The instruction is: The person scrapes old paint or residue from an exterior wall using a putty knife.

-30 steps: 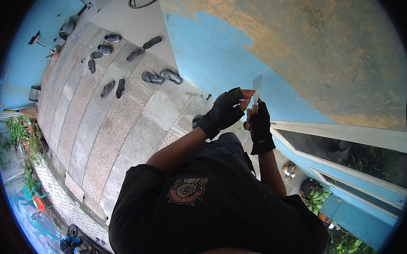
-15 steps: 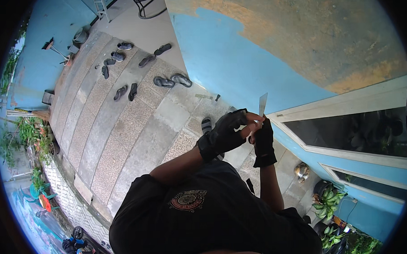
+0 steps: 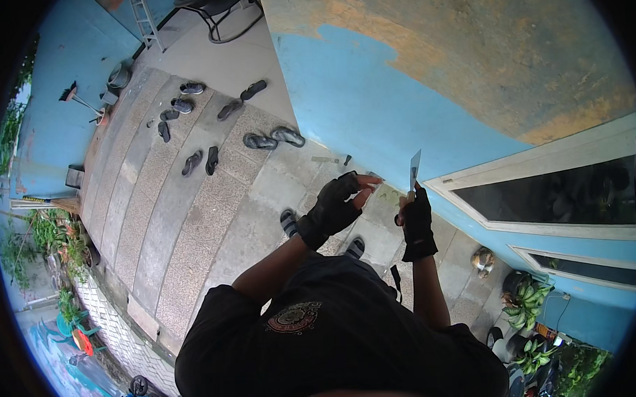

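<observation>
Your right hand (image 3: 416, 219), in a black fingerless glove, has its fingers closed around a scraper (image 3: 414, 170), blade pointing up against the blue wall (image 3: 357, 106). Your gloved left hand (image 3: 336, 203) is just beside it, bare fingers (image 3: 365, 195) loosely curled, holding nothing. Below lies the paved floor (image 3: 192, 217), with sandals (image 3: 272, 138) near the wall's foot.

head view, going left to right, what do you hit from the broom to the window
broom → pair of sandals → left hand → flat blade in right hand → window
</observation>
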### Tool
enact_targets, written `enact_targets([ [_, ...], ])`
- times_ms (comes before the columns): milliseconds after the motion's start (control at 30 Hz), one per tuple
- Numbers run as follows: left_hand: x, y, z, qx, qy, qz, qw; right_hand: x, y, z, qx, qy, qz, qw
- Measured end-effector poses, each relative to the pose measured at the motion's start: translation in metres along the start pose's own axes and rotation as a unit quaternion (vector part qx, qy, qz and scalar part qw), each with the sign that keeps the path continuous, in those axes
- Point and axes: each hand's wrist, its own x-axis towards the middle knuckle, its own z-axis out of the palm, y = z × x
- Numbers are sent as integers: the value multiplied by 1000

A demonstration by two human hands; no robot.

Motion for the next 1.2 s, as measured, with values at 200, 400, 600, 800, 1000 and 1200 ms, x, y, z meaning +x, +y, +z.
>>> enact_targets([
  [200, -3, -68, -84, 6, -12, -28, 1000, 27, 17, 71, -52, -62, 22, 996],
  [400, -42, -188, -135, 113, -45, -97, 988, 97, 103, 133, -318, -87, -11, 944],
  [600, -84, -314, -128, 178, -83, -258, 946, 212, 170, 186, -497, -286, 70, 816],
  [800, -120, -467, -79, 281, -147, -336, 887, 311, 270, 252, -594, -328, 18, 734],
  [1000, -148, -605, -62, 315, -264, -446, 795, 440, 406, 287, -566, -328, -2, 757],
  [1200, -182, -690, -41, 301, -254, -507, 767, 523, 506, 269, -636, -221, -98, 733],
])
